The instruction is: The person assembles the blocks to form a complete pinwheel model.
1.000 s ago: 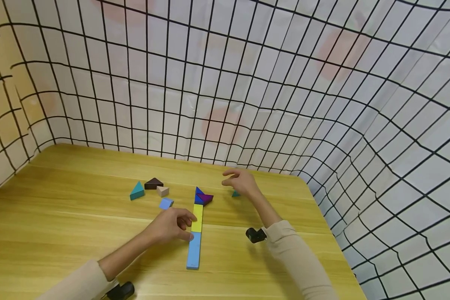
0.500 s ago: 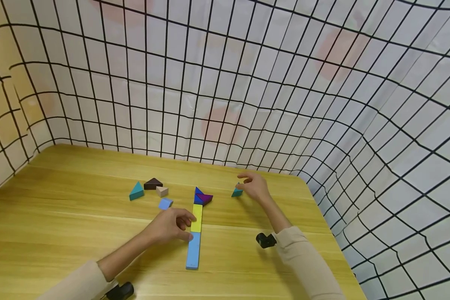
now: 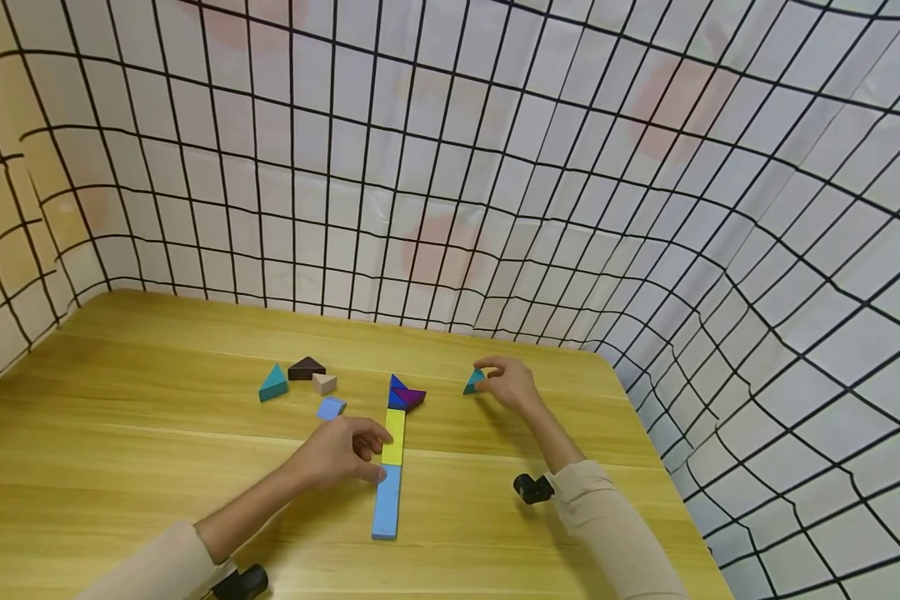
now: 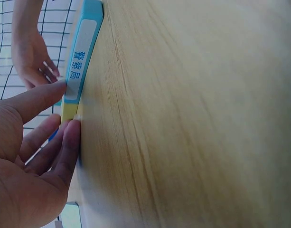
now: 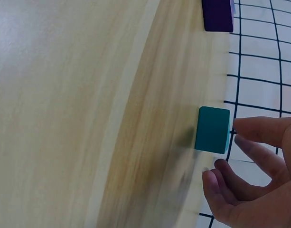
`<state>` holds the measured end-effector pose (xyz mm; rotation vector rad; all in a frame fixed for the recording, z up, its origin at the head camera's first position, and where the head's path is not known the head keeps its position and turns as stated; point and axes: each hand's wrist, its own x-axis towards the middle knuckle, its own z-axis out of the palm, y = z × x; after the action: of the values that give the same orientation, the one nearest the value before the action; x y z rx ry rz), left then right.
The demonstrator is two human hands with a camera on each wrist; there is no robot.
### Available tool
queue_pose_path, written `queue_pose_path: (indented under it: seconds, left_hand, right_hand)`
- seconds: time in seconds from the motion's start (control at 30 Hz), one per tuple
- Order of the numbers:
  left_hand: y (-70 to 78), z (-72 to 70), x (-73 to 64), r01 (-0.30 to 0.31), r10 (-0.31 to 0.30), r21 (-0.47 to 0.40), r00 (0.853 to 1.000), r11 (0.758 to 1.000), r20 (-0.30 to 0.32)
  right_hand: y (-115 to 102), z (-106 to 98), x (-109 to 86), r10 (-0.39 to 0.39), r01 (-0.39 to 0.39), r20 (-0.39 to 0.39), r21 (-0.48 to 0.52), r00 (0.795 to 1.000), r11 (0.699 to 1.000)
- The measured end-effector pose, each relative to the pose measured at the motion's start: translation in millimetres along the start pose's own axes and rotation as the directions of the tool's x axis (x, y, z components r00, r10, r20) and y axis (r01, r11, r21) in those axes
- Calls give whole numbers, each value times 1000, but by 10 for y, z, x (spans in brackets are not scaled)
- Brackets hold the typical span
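A light blue bar block [image 3: 386, 504] and a yellow block [image 3: 393, 436] lie end to end on the table. At their far end are a blue triangular block [image 3: 394, 383] and a purple one [image 3: 412, 397]. My left hand [image 3: 341, 450] rests against the row's left side, thumb on the light blue block and fingers at the yellow one. Farther right, my right hand [image 3: 512, 385] is beside a teal triangular block [image 3: 473, 382], its thumb and fingers spread. In the right wrist view, a gap shows between those fingertips and the teal block [image 5: 213, 130].
Left of the row lie another teal triangular block [image 3: 273, 383], a dark brown one [image 3: 307, 368], a small beige one [image 3: 326, 383] and a periwinkle one [image 3: 331, 407]. A black wire grid [image 3: 420, 208] over white sheeting stands along the table's back and sides.
My right hand has moved right, uncovering the teal block, then come down a little beside it. The left hand and the row of blocks have stayed in place.
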<state>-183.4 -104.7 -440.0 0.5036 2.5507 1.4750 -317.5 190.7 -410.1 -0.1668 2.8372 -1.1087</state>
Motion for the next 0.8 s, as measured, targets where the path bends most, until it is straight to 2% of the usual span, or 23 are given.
queue_pose_path:
  seconds: [0.33,0.5,0.8]
  left_hand:
    - [-19,18,16,-1,1,10,1000,1000,-1]
    - [-27,15,18,-5,5,10,1000,1000,-1]
    - [-20,5,9,-10,10,1,1000,1000,0]
  right_hand:
    - [66,37,0,-21,21,11,13,1000,1000]
    - [46,48,-17,-44,44,-6,-1,999,999]
    - [46,77,6,-35,35,-33,3,999,999]
